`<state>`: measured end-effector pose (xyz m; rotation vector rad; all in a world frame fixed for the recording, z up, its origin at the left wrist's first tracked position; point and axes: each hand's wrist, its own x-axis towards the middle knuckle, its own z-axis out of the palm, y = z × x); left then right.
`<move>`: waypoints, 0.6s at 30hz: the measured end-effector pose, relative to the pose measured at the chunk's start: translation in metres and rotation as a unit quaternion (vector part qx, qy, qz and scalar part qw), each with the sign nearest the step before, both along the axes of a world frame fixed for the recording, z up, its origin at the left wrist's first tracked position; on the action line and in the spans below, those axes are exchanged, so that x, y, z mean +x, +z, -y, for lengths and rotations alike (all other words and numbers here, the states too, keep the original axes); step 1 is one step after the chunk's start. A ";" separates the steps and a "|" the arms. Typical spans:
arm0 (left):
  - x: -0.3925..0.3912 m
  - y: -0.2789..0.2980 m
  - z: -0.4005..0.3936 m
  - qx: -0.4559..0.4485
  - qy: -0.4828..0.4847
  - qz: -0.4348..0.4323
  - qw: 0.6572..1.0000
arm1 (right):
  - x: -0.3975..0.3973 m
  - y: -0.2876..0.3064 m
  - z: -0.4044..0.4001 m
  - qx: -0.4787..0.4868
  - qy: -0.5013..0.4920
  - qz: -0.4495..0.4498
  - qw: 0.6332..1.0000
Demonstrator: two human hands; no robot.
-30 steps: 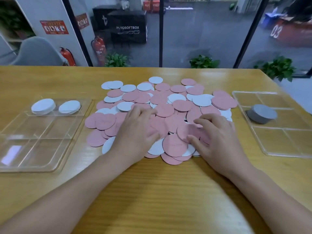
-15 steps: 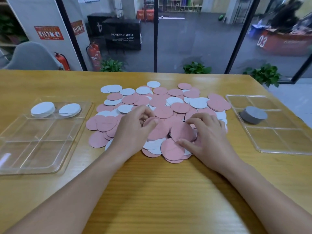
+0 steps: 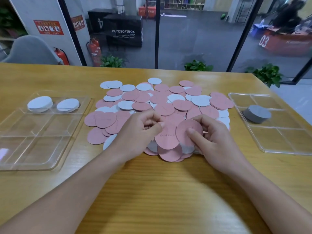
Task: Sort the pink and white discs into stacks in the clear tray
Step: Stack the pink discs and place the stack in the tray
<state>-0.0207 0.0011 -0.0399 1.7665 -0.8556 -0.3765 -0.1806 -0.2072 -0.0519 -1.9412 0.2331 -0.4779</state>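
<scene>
Pile of pink and white discs (image 3: 162, 105), mid-table between two clear trays: left tray (image 3: 22, 149) holds two white stacks (image 3: 40, 104); right tray (image 3: 287, 146), a grey one. We should lift pinks singly, edges squared. Left hand (image 3: 135, 137) and right hand (image 3: 217, 142) each pinch a thin, matte pink disc (image 3: 188, 132).

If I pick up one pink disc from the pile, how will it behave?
The pink disc pinched by the right hand looks thin and flat, so probably light and slightly bendable. In the overlapping pile, neighbours may well slide. Lying flat, it seems unlikely to roll.
</scene>
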 end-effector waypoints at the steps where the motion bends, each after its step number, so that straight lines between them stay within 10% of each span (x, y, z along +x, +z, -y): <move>1: -0.002 -0.001 0.000 0.002 -0.005 -0.005 1.000 | 0.000 -0.002 -0.001 -0.006 0.001 0.000 1.000; 11: -0.010 0.004 -0.001 0.034 -0.104 -0.056 0.992 | -0.017 0.005 -0.006 -0.176 0.047 -0.067 0.981; 18: 0.000 0.007 -0.011 0.134 -0.099 0.150 0.975 | -0.032 0.004 0.004 -0.289 0.043 -0.084 0.953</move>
